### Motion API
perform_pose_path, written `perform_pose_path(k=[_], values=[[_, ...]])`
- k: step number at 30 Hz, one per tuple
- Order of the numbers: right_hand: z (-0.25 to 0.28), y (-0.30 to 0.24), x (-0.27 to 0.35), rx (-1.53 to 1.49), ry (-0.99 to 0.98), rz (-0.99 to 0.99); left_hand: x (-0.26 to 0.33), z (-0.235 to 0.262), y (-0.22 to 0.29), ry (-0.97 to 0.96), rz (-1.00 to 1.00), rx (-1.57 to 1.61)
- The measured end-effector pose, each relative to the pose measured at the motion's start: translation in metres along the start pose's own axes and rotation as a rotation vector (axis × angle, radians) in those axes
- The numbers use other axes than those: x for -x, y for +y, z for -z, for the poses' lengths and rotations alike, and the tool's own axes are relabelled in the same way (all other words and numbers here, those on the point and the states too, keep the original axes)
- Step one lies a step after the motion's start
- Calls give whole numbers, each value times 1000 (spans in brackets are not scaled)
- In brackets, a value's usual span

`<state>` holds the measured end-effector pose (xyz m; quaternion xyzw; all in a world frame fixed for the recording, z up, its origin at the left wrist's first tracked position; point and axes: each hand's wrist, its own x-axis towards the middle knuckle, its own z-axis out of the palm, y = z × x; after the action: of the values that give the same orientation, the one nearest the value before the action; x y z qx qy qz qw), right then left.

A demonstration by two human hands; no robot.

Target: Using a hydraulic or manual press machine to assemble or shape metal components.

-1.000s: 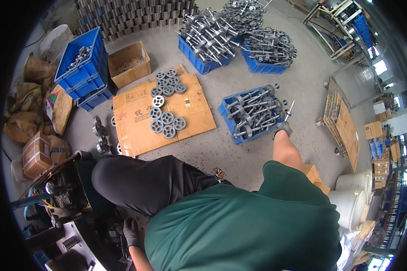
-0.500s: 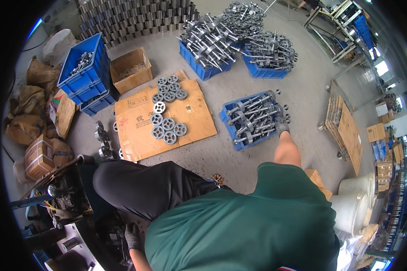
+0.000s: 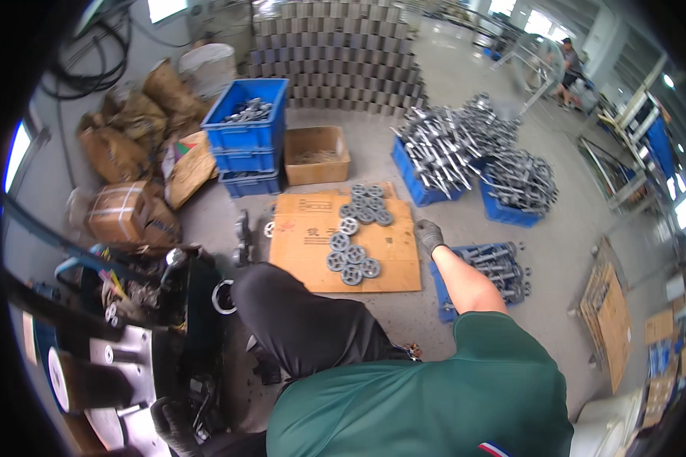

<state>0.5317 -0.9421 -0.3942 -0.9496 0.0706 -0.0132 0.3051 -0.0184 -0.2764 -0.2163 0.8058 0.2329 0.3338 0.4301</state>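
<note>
My right hand (image 3: pixel 430 235), in a grey glove, hovers past the right edge of a flattened cardboard sheet (image 3: pixel 290 263). Nothing shows in it, and its finger pose is too small to make out. Grey spoked wheels (image 3: pixel 348 226) lie on the sheet in an uneven row. Just right of that hand, partly behind my forearm, a blue bin (image 3: pixel 443 293) holds metal shafts with wheels (image 3: pixel 495 263) on them. At the lower left my left hand (image 3: pixel 174 428), also gloved, is beside a metal machine (image 3: pixel 118 354) with a cylindrical roller; its fingers look apart and empty.
Stacked blue crates (image 3: pixel 244 141) and an open cardboard box (image 3: pixel 316 164) stand beyond the sheet. Heaped shaft bins (image 3: pixel 465 152) are at the far right, before a wall of metal tubes (image 3: pixel 335 61). Wooden boards (image 3: pixel 608 324) lean on the right. Another person (image 3: pixel 570 68) is far off.
My right hand has left the shafts in the blue bin and moved left toward the cardboard. The view has swung, so the scene sits lower and further right. My left hand stays near the machine.
</note>
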Motion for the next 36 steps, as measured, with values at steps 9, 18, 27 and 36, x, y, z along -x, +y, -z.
perform_pose_path(k=[9,18,27,36], values=[[-189,-430,43,174,-760,1116,271,148,-35,441,553,-291],[-289,-595,213,322,-1070,1833,594,-29,1,623,1467,-697],[-338,-557,248,786,-1619,1193,696,-133,50,1098,1945,-460],[-324,-552,220,1040,-1318,955,783,-173,68,1025,2400,-397]])
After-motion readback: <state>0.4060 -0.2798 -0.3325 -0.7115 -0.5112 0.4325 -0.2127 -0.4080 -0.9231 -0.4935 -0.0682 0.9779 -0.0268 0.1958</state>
